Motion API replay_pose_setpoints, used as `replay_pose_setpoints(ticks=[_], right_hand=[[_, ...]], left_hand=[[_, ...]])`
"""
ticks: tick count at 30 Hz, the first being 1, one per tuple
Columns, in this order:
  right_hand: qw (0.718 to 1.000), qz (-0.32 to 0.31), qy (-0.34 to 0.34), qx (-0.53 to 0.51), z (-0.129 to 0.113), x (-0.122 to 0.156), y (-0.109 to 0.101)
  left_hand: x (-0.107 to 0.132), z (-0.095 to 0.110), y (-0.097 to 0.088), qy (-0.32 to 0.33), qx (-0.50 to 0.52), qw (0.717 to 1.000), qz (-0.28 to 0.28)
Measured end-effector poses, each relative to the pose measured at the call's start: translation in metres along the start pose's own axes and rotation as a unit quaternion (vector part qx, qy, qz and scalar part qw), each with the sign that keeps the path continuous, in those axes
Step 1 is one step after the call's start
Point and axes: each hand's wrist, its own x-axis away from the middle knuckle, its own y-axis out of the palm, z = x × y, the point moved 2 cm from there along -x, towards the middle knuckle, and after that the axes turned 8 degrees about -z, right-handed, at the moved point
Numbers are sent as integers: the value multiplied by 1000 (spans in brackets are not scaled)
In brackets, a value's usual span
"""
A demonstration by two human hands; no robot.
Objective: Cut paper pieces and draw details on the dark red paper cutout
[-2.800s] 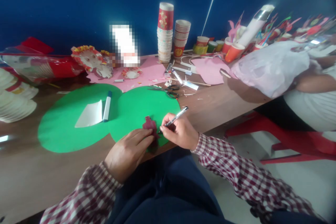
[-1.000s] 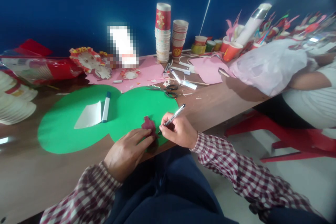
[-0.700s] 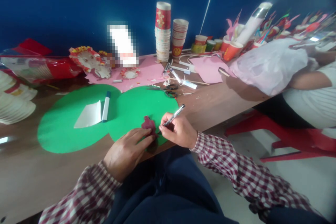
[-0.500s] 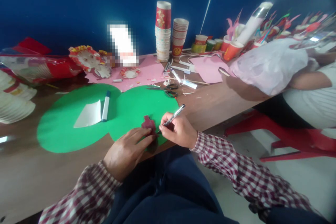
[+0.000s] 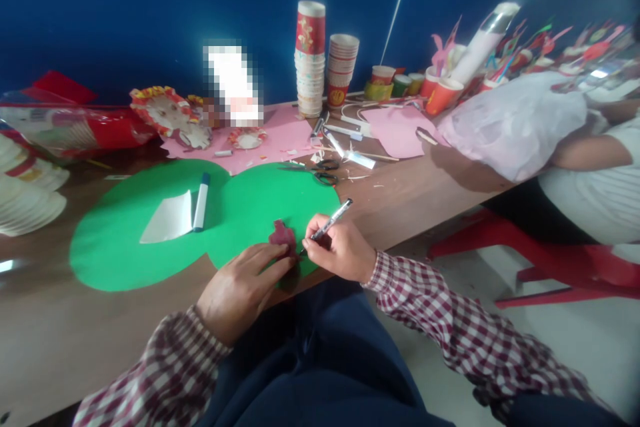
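Observation:
My right hand [image 5: 340, 250] grips a black and silver pen [image 5: 330, 219], its tip down beside a small dark red paper cutout [image 5: 283, 235]. The cutout lies on a large green paper sheet [image 5: 150, 240] near the table's front edge. My left hand [image 5: 240, 290] rests with fingers stretched flat, pressing the near side of the cutout against the green sheet. Both sleeves are red and white check.
A blue-capped marker [image 5: 201, 202] and a white paper piece [image 5: 167, 219] lie on the green sheet. Scissors [image 5: 320, 173], pink paper [image 5: 280, 137], stacked paper cups [image 5: 310, 60] and paper plates [image 5: 25, 203] crowd the wooden table [image 5: 60, 333]. Another person's arm [image 5: 585, 153] rests at the right, by red stools [image 5: 550, 267].
Almost nothing differs; the pen has tipped slightly lower and shifted a little left while both hands stay at the cutout.

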Motion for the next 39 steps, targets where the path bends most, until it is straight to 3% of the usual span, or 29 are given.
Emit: replay_pose_setpoints(ticks=[39], right_hand=[[1000,-1,-5,12,0,0,-1]], left_hand=[[0,-1,0,-6,22,1000,3]])
